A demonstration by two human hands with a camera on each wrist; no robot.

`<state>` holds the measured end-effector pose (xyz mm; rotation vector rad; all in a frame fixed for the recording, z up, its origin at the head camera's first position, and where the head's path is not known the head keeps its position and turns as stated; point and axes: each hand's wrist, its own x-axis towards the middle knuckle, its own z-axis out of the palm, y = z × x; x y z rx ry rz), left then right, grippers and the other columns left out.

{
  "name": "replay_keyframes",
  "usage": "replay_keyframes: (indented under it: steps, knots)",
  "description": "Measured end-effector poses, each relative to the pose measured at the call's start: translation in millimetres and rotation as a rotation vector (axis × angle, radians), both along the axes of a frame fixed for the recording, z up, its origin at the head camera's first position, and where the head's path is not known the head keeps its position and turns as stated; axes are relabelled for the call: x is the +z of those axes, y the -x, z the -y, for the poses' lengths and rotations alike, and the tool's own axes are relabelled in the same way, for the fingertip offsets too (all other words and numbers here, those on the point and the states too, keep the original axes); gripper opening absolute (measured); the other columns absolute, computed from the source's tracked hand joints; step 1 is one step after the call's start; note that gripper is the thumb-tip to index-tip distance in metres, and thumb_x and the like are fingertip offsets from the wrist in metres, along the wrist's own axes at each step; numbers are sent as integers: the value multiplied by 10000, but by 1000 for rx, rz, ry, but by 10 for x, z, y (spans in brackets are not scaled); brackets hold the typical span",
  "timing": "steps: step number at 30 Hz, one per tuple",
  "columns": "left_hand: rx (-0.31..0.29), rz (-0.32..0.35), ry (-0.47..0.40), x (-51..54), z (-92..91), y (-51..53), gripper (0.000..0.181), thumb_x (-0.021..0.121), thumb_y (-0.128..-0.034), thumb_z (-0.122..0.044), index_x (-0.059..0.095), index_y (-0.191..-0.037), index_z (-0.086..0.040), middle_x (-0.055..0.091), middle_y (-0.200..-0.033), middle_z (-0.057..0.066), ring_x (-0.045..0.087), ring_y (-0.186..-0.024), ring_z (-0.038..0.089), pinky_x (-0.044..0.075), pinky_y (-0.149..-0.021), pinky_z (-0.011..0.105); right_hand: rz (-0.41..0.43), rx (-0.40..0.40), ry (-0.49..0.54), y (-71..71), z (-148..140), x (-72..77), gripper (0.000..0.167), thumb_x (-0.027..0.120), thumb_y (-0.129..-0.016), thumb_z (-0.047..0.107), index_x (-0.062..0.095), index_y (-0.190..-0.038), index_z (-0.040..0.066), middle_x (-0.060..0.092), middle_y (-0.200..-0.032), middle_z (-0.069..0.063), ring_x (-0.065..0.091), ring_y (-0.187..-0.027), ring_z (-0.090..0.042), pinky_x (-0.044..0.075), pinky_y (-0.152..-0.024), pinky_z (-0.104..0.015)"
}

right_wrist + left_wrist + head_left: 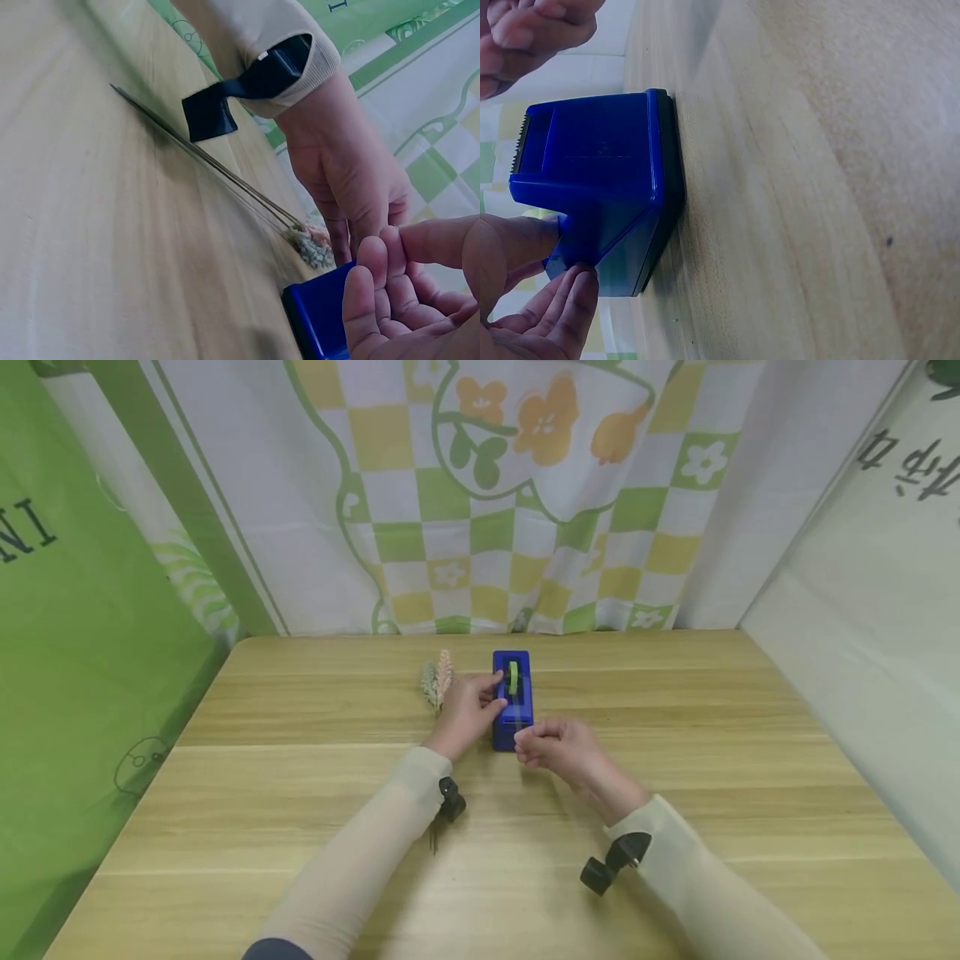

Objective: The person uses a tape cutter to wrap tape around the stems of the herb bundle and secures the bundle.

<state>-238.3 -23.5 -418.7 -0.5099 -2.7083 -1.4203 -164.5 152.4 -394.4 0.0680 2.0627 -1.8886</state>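
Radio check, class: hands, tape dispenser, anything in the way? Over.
Left hand grips side of blue tape dispenser. Right hand pinching at its near end, apparently on clear tape. Flower sprigs lie to its left, likely no obstruction.

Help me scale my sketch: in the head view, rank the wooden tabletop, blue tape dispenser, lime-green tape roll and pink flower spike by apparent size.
1. Wooden tabletop
2. Blue tape dispenser
3. Pink flower spike and lime-green tape roll: both small, too close to rank.
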Motion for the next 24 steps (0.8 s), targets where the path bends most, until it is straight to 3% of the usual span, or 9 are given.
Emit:
replay_keyframes:
  steps: [8, 18, 24]
  knots:
    - [4, 17, -5, -14, 7, -12, 459, 711, -987, -67, 607, -1433, -29, 672, -1390, 203, 734, -1123, 313, 611, -974, 377, -5, 4, -4, -111, 2, -31, 286, 611, -1021, 32, 631, -1182, -202, 746, -830, 33, 698, -769, -64, 604, -769, -217]
    - [-1, 17, -2, 11, -10, -7, 458, 710, -988, -70, 606, -1432, -30, 681, -1391, 185, 738, -1122, 300, 610, -975, 371, 25, -29, 3, -279, 27, -26, 253, 612, -1018, 24, 637, -1176, -172, 757, -927, -74, 705, -814, -103, 614, -823, -252]
    - [7, 16, -3, 15, -7, -2, 454, 712, -988, -74, 609, -1429, -35, 683, -1389, 180, 741, -1112, 288, 614, -960, 348, 24, -34, 11, -370, 40, -12, 220, 608, -1013, 17, 656, -1139, -157, 752, -908, -66, 695, -816, -103, 609, -815, -243]
